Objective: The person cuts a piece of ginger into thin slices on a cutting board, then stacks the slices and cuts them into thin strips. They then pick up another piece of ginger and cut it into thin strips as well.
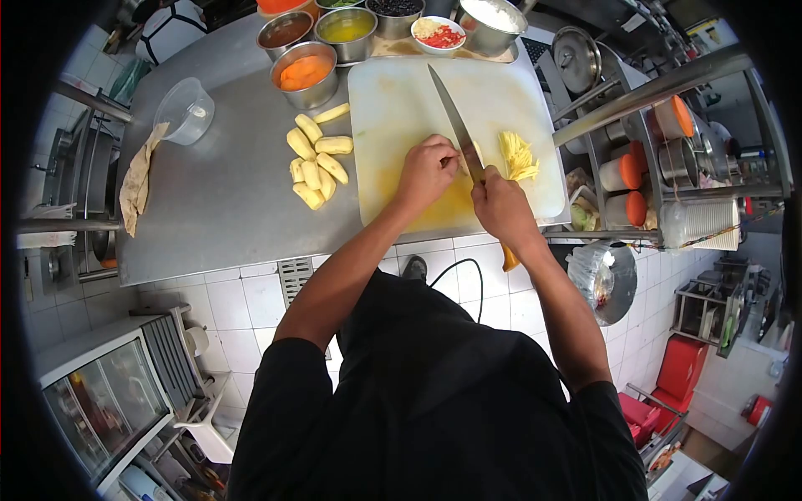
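Note:
A knife (452, 110) is in my right hand (504, 209), closed round the handle end of the blade. Its yellow-orange handle end (510, 258) shows below my wrist. The blade points away from me over the white cutting board (388, 92). My left hand (428, 171) is closed, its fingers bunched just left of the blade; what they grip is hidden. A pale yellow piece (476, 154) shows partly beside the blade, close to my left fingertips. Thin yellow strips (519, 156) lie piled on the board's right side. Left of the board are several peeled yellow pieces (315, 171).
Metal bowls line the back, one with orange pieces (306, 73), one with yellow liquid (346, 27). A white bowl (438, 35) holds chopped red and pale bits. A clear tub (185, 112) and a cloth (140, 179) lie left. A metal rail (652, 93) runs along the right.

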Motion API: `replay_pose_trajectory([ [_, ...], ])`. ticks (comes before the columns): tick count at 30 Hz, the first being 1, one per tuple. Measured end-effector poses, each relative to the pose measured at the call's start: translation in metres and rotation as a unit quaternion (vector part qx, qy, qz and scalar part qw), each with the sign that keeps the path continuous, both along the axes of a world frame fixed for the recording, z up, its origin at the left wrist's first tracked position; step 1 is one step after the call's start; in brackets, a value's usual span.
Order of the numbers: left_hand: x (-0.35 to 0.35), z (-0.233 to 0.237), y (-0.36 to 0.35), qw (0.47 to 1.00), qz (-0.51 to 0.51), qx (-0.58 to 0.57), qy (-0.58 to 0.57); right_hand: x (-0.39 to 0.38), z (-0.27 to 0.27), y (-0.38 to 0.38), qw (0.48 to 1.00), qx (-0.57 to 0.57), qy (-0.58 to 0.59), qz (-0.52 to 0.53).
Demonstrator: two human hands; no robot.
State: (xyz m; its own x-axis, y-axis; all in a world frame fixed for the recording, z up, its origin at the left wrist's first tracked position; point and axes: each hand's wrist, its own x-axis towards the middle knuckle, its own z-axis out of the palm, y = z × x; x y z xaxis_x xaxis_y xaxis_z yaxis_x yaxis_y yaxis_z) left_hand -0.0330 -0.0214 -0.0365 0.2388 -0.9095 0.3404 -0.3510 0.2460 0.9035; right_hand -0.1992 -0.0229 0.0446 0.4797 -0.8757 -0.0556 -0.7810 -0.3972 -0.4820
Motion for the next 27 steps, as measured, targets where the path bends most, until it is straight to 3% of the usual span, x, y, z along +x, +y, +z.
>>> replay_pose_trajectory([
  [27, 0.0011, 0.002, 0.0005, 1.0, 0.005, 0.004, -0.029, -0.0054, 0.0027, 0.0067, 1.0, 0.002, 0.015, -0.014],
])
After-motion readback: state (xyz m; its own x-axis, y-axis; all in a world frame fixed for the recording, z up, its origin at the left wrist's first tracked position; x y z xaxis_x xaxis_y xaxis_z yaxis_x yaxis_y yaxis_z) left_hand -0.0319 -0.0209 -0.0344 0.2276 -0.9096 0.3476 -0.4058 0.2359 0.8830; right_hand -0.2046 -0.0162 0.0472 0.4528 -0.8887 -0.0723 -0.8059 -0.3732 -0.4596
